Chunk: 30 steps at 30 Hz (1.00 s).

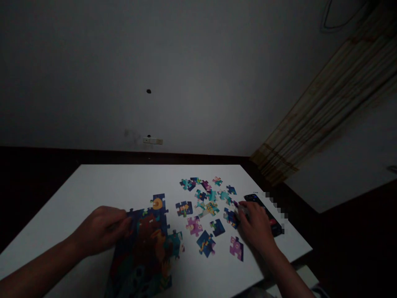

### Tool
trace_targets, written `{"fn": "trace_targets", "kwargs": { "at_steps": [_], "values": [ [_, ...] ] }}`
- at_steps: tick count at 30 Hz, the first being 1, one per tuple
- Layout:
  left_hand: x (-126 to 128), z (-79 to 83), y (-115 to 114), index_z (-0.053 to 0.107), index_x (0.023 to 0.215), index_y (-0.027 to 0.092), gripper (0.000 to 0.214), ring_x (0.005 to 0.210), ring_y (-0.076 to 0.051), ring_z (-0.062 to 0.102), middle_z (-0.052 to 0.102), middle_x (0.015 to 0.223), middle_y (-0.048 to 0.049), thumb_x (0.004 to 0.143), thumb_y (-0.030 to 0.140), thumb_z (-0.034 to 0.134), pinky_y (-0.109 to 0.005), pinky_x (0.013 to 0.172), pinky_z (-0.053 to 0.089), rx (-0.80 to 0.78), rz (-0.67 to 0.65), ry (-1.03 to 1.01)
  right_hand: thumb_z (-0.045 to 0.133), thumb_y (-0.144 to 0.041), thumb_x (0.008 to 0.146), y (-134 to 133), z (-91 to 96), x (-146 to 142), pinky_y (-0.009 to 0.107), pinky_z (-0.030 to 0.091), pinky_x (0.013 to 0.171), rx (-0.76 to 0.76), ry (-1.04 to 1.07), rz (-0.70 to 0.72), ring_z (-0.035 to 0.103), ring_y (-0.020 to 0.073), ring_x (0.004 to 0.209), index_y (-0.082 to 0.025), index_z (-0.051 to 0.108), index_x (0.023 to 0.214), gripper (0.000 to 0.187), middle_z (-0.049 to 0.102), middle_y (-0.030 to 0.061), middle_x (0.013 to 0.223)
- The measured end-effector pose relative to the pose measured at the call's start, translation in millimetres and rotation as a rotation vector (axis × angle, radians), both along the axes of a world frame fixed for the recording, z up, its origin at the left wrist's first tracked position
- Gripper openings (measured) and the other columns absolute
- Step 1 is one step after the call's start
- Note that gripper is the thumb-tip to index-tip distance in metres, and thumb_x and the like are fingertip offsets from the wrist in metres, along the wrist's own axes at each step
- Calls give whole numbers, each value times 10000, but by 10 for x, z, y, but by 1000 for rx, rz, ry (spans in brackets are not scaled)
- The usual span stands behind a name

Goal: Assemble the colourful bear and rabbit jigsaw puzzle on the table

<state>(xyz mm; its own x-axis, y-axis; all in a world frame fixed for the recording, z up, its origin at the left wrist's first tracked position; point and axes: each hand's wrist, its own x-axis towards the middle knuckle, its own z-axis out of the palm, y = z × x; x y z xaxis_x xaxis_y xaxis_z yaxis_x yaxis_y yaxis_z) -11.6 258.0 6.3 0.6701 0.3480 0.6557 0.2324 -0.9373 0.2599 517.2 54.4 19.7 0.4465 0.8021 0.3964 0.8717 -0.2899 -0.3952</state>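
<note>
A partly assembled jigsaw (145,248) in dark blue and orange lies on the white table (102,182). My left hand (101,229) rests at its upper left edge, fingers curled against the joined pieces. Several loose pieces (206,198) are scattered to the right of it. My right hand (256,225) is among those pieces at the right, fingers bent down over a blue piece (231,217); whether it grips the piece I cannot see. A purple piece (236,247) lies just left of my right wrist.
A dark flat object like a phone or remote (263,211) lies by the table's right edge, partly under my right hand. The room is dim. A grey wall with a small socket plate (152,141) is behind, and a hanging blind (325,120) at the right.
</note>
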Motion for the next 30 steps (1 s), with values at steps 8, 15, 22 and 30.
{"fn": "trace_targets", "kwargs": {
  "at_steps": [8,15,22,30],
  "values": [
    [60,100,-27,654,785,254,448,507,-117,588,659,636,54,1218,200,554,-294,554,394,-43,3,37,682,-543,1093,627,-12,-34,676,601,1183,-195,-100,29,769,495,1341,-280,936,1348,445,856,238,1413],
    [6,-108,47,628,822,255,426,597,-148,570,644,686,31,1237,283,535,-341,643,372,-65,66,133,734,-571,1055,841,-109,1,669,603,1114,-285,-123,-49,781,535,1323,-251,923,1337,467,822,305,1434],
    [109,58,105,768,1106,275,286,995,-267,717,822,1049,-61,1175,498,604,-416,913,529,-239,128,290,721,-475,945,846,161,-76,624,616,1029,-200,103,-21,822,491,1184,-291,840,1213,347,876,234,1226],
    [339,233,97,518,1881,387,1067,1738,-480,447,514,1945,-159,1017,993,674,-659,1425,369,-404,295,569,791,-595,1039,254,371,-1134,457,637,745,-154,571,500,794,331,837,-316,881,1325,410,872,92,1024]
  ]
}}
